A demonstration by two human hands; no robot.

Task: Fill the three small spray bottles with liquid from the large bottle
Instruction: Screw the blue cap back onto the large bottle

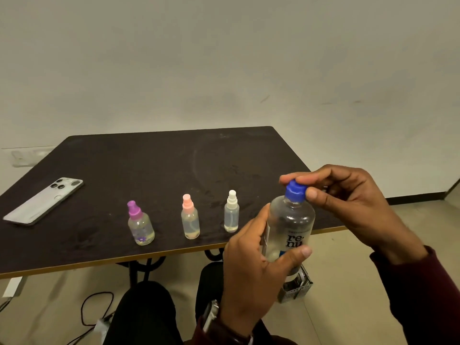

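Far left on the dark table there's a silver phone lying face down w/ the camera cluster at the far end, well apart from everything else. Then 3 small spray bottles in a row near the front edge, all upright, caps on, none touching: purple-cap bottle w/ a little purple flower printed low on it, then pink-cap bottle in the middle, then white-cap bottle, which is slimmer than the other two. All three are clear plastic w/ just a tiny bit of pale liquid at the bottom, so basically unfilled atm. Right of those, the left hand is wrapped around the body of the large bottle, thumb across the front just under the label, fingers round the back, holding it upright in the air past the table's front edge, in front of the person and just right of the white-cap one. It's clear w/ "re-nu" partly readable on the label, and looks mostly full of clear liquid. There's a watch on that wrist. The right hand comes in from the right in a dark red sleeve, w/ fingertips pinched on the blue cap, index over the top and thumb at the side. Cap's on the neck; can't tell if it's loosened or tight. Below the table: black cable on the floor, person's dark trousers.
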